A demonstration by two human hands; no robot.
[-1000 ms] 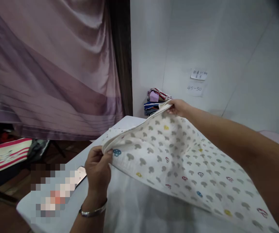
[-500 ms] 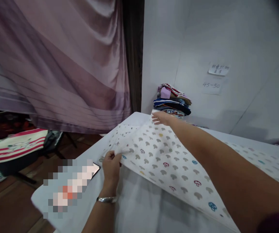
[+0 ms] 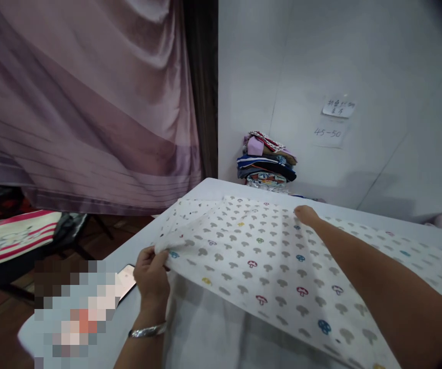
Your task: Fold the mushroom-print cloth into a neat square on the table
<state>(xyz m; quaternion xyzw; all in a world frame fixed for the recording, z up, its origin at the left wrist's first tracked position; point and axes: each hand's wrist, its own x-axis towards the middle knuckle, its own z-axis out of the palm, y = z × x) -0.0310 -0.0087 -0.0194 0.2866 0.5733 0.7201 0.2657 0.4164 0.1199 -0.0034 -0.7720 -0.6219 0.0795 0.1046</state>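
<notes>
A white cloth (image 3: pixel 267 256) printed with small grey and coloured mushrooms is spread over a white table (image 3: pixel 205 187). My left hand (image 3: pixel 150 274), a metal bracelet on its wrist, pinches the cloth's near left corner and holds that edge lifted off the table. My right hand (image 3: pixel 306 216) lies on top of the cloth near its far side, fingers down against the fabric; the fingers are mostly hidden behind the back of the hand.
A stack of folded coloured clothes (image 3: pixel 266 163) sits at the table's far corner against the white wall. A phone (image 3: pixel 125 279) lies near the table's left edge beside a blurred patch. A mauve curtain (image 3: pixel 90 102) hangs at left, striped fabric (image 3: pixel 9 241) below it.
My right hand let go of the far corner and slid right and nearer along the cloth. The cloth's far edge dropped onto the table. My left hand kept its pinch.
</notes>
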